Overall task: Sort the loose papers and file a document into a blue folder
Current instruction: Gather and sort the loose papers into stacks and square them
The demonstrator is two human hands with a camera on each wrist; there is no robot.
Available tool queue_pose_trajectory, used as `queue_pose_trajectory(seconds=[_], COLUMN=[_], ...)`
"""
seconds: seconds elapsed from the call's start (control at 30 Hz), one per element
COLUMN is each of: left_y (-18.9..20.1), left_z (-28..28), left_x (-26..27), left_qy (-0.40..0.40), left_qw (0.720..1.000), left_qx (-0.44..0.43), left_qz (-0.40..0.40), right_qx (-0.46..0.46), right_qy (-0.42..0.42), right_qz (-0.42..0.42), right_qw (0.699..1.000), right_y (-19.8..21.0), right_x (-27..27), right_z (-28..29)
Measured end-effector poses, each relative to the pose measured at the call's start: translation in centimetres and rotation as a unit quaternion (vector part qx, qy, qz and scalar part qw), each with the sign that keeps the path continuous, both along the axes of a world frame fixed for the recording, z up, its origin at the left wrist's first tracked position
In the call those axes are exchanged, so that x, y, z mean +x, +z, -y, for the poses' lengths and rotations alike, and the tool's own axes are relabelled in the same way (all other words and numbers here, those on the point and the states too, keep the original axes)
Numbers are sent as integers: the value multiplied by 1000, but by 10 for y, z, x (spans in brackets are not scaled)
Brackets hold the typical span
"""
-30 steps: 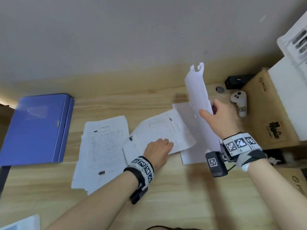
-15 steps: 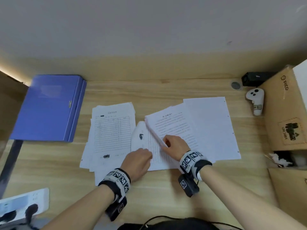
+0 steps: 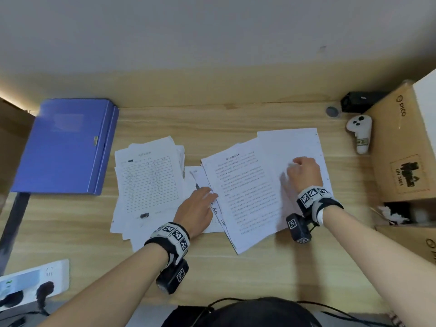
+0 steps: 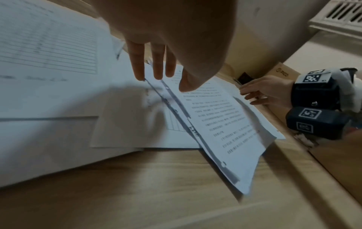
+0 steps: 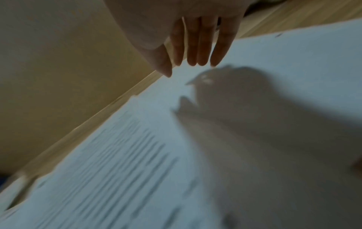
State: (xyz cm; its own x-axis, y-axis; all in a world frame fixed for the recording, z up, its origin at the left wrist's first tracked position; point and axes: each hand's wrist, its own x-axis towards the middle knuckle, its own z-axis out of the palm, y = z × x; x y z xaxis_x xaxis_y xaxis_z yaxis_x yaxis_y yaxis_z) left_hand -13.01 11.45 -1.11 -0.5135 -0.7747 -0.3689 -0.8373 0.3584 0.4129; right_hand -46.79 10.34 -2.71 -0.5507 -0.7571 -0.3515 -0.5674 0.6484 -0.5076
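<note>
Sorting stage, filing not yet begun. The blue folder (image 3: 63,147) lies closed at about 10 o'clock on the desk (image 3: 236,274), well apart from the papers; no sheet shows in it. The loose papers form two groups: a form pile (image 3: 148,180) just left of centre, topped by a ruled table sheet, and at about 2 o'clock a text document (image 3: 243,194) overlapping a blank punched sheet (image 3: 292,142). By this layout, gathering, choosing the document and filing all remain.

The left hand (image 3: 195,208) reaches toward 12 o'clock with fingers (image 4: 137,62) nearly straight and slightly spread. Their tips rest at the left edge of the text document, whose near corner stands lifted off the desk. Whether the thumb pinches that edge cannot be told.

The right hand (image 3: 304,173) rests on the blank punched sheet. In the right wrist view its fingers (image 5: 195,46) are straight and together, tips at the paper, holding nothing.
</note>
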Motion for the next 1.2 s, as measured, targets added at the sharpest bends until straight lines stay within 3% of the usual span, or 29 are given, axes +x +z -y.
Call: queue_pose_trajectory(seconds=[0.17,0.33,0.4,0.53,0.73,0.87,1.0,1.2], left_y=[-13,-15,-15,-15,-15,-16,-8,-4], left_z=[-2,2,5,14,35,46,50,43], left_x=[-27,-45,-49,-58,-63,-59,-48,-22], left_qy=[-64,-68,-70,-63,-2,39,64,89], left_qw=[985,975,974,973,987,988,988,988], left_qx=[81,98,102,114,125,141,135,103], left_qz=[137,186,192,190,103,42,-26,-79], right_qx=[104,181,154,-9,-95,-35,63,164], right_qy=[-79,-109,-126,-166,-27,114,235,256], right_qz=[-137,-46,-3,52,9,82,112,117], right_qw=[982,976,980,985,995,989,963,945], right_y=[0,-8,-3,15,70,91,68,24], right_x=[-45,-72,-73,-75,-49,13,80,138], right_z=[-27,-27,-27,-15,15,6,-15,-32])
